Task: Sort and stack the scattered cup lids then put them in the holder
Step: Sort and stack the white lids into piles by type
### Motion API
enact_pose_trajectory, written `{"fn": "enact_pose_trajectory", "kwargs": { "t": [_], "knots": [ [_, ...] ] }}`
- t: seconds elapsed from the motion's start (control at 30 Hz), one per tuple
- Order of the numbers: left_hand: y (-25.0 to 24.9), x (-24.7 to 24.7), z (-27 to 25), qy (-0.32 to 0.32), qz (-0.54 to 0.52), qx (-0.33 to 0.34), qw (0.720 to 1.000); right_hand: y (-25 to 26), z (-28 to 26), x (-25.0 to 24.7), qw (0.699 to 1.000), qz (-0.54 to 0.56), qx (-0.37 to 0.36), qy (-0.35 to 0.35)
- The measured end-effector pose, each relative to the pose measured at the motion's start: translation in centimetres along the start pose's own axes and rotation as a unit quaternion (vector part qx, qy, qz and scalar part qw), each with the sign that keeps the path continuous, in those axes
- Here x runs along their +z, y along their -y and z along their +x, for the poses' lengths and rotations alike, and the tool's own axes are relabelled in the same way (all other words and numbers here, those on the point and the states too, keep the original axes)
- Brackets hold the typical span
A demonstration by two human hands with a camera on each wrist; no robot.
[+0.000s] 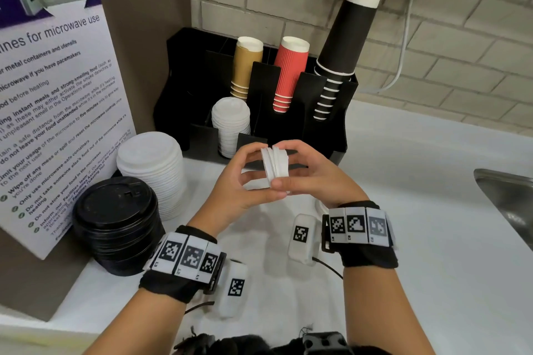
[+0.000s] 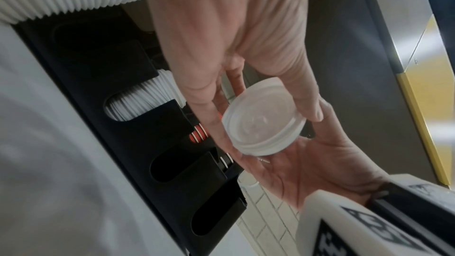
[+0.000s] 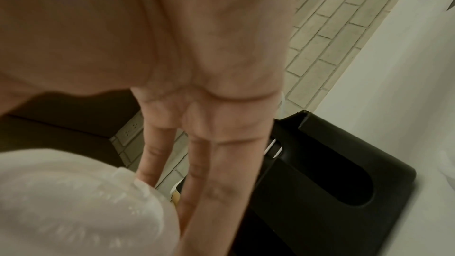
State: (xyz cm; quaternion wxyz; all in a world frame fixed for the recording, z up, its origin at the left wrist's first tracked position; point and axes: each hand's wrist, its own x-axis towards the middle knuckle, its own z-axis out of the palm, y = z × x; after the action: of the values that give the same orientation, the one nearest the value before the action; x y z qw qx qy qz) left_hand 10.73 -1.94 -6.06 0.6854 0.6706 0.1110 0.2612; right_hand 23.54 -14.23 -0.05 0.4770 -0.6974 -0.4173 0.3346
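A small stack of white cup lids [image 1: 275, 166] stands on edge in the air just in front of the black holder [image 1: 331, 101]. My left hand [image 1: 255, 174] grips it from the left and my right hand [image 1: 301, 171] from the right, fingers over the top and thumbs under. In the left wrist view the lids [image 2: 264, 118] sit between the left fingers and the right palm [image 2: 307, 172]. The right wrist view shows a blurred lid [image 3: 81, 201] beside my fingers [image 3: 221, 163]. One front slot of the holder holds a stack of small white lids [image 1: 230, 124].
A tall stack of larger white lids [image 1: 153, 170] and a stack of black lids [image 1: 118, 222] stand on the white counter at the left, by a microwave sign [image 1: 57, 95]. Gold [image 1: 245, 66], red [image 1: 290, 72] and black cups [image 1: 340, 46] fill the holder's back. A sink [image 1: 507, 199] is at right.
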Motion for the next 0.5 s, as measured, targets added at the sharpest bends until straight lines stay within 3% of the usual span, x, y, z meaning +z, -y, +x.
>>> {"fn": "enact_pose_trajectory", "kwargs": {
  "t": [0.4,0.5],
  "knots": [
    [0.2,-0.7,0.3,0.009,-0.002,-0.011,1.000,0.0,1.5,0.8,1.000,-0.028,-0.011,-0.002],
    [0.2,-1.2,0.4,-0.018,-0.033,-0.015,0.999,0.8,3.2,0.4,0.998,-0.046,-0.027,-0.015]
  ]
}}
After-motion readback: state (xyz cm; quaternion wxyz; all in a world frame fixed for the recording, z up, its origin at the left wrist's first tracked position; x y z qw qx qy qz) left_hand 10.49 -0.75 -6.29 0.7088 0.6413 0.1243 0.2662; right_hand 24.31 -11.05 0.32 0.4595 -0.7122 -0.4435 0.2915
